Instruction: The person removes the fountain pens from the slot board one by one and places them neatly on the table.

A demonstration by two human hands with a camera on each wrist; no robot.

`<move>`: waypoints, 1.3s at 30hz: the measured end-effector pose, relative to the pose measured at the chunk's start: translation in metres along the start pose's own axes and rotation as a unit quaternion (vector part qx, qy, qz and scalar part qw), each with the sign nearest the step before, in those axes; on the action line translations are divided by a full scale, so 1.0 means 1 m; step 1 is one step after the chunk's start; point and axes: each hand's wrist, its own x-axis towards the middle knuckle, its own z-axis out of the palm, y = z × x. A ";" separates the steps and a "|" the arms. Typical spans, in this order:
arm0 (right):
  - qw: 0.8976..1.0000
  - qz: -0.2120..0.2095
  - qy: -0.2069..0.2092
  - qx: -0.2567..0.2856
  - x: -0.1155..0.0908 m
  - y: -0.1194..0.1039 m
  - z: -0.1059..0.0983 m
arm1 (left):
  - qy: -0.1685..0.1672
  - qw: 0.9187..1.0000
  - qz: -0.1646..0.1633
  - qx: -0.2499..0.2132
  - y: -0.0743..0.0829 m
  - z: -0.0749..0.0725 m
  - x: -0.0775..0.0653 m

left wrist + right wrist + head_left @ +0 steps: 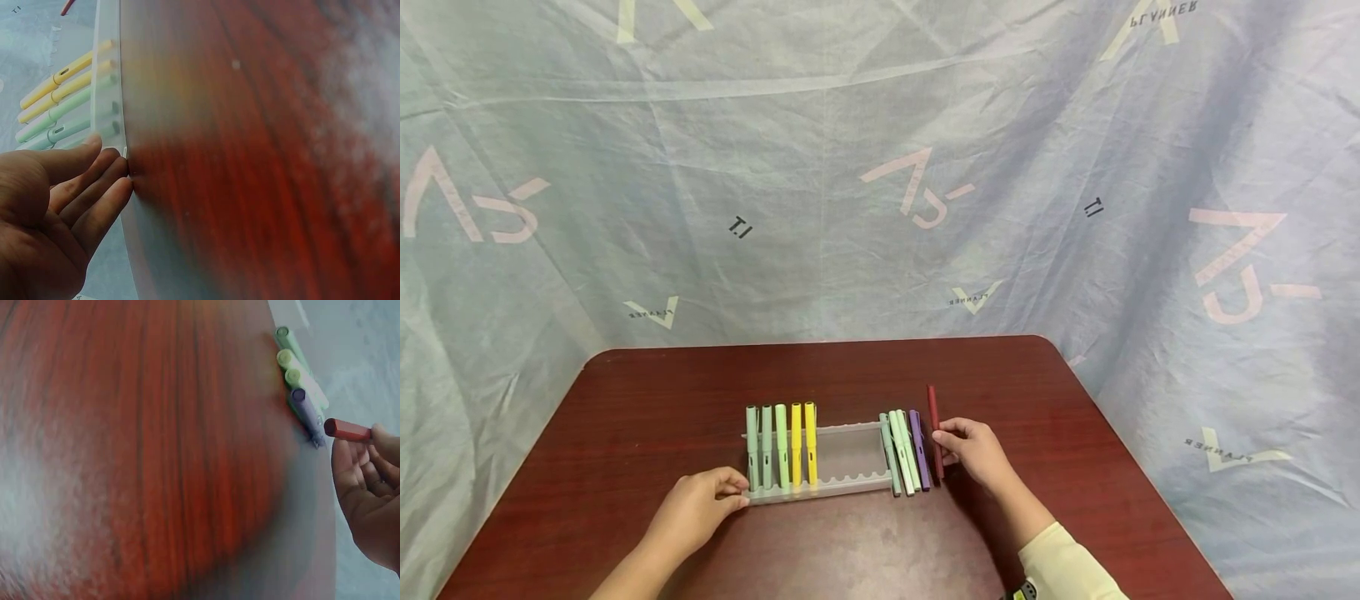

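Five pens point(781, 447) sit in clear rack point(857, 485) | right hand point(976, 452): fingers closed on red pen point(933, 410), just right of purple pen point(919, 446) | left hand point(706, 500): fingers pinch rack's near left corner | judged: steady rack, lift red pen clear of neighbour, seat squarely across notches point(853, 477).

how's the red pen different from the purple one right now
Color: the red pen is dark red, the purple pen violet.
Hold: the right hand pinches the red pen; no hand touches the purple pen.
Neighbors: the purple pen lies close beside pale green pens; the red pen is apart from them.
Both are slim and sit right of the clear rack.
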 end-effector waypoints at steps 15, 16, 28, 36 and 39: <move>0.998 0.048 0.005 -0.047 0.003 0.010 0.006 | 0.003 1.000 -0.002 -0.001 0.000 0.001 0.000; 0.997 0.049 0.005 -0.057 0.003 0.010 0.006 | 0.003 1.000 0.000 -0.001 0.000 0.000 0.000; 0.994 0.052 0.006 -0.095 0.007 0.014 0.011 | 0.004 1.000 0.002 -0.001 0.000 -0.001 -0.001; 0.996 0.049 0.017 -0.069 0.008 0.009 0.008 | 0.002 1.000 0.002 0.000 0.001 -0.001 -0.001; 0.997 0.020 0.046 -0.055 0.008 0.001 0.011 | 0.004 1.000 0.002 0.000 0.001 -0.001 0.000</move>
